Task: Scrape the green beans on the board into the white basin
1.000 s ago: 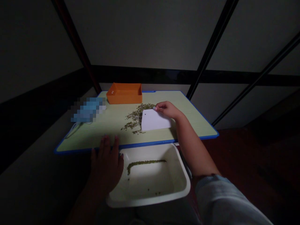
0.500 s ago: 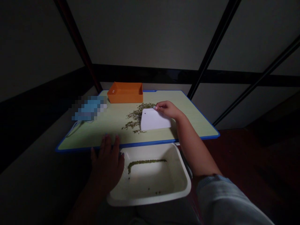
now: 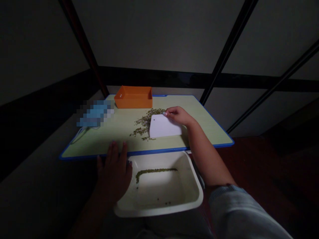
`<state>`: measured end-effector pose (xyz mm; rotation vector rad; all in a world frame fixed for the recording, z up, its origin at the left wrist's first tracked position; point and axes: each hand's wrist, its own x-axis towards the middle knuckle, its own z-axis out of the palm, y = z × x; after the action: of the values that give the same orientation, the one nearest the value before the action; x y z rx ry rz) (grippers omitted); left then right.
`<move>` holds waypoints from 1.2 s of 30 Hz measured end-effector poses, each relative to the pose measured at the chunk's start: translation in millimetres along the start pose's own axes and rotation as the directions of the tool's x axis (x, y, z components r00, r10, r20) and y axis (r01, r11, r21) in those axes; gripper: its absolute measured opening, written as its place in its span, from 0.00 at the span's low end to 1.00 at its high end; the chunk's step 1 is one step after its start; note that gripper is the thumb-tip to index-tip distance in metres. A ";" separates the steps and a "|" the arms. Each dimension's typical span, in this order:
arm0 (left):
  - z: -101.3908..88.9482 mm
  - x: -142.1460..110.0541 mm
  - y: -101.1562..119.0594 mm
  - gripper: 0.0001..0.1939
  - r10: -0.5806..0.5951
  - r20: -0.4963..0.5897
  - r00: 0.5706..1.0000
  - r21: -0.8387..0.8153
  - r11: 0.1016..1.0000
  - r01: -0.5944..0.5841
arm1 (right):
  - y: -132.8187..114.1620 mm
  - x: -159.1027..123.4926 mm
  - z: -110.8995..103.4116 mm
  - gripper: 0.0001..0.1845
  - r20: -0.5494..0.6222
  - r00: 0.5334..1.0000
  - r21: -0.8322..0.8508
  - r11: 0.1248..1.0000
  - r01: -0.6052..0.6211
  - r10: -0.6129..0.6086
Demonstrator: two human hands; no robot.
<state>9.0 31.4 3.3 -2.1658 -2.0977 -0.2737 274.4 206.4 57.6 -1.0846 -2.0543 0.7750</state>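
Fingers of our left hand [image 3: 114, 176] spread, holding nothing visible, beside the white basin [image 3: 161, 211]. Our right hand [image 3: 178, 115] pinches the white scraper [image 3: 164, 126] against the loose grains [image 3: 142, 122]; sweeping too hard could scatter them past the rim.

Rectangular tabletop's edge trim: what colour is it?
The edge trim is blue, best seen in the head view.

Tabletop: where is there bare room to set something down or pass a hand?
On the table, one patch lies between the right hand and the right edge; another between the orange box, the blurred blue item and the scattered grains. The middle is crowded: grains, white sheet and right hand meet there.
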 end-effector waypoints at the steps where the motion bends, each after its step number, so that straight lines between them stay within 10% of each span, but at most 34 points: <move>1: 0.1 0.2 0.1 0.28 -0.001 -0.001 1.000 0.001 1.000 0.001 | -0.4 -0.2 0.1 0.21 0.002 1.000 0.003 1.000 -0.002 0.002; 36: -1.0 0.1 -0.6 0.29 -0.005 0.019 1.000 -0.022 1.000 0.006 | -7.1 -1.0 1.5 0.23 0.076 0.997 0.040 0.999 -0.021 0.018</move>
<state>8.4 31.4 4.3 -2.1840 -2.1214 -0.2791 270.4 201.9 61.7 -1.0690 -2.0838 0.8760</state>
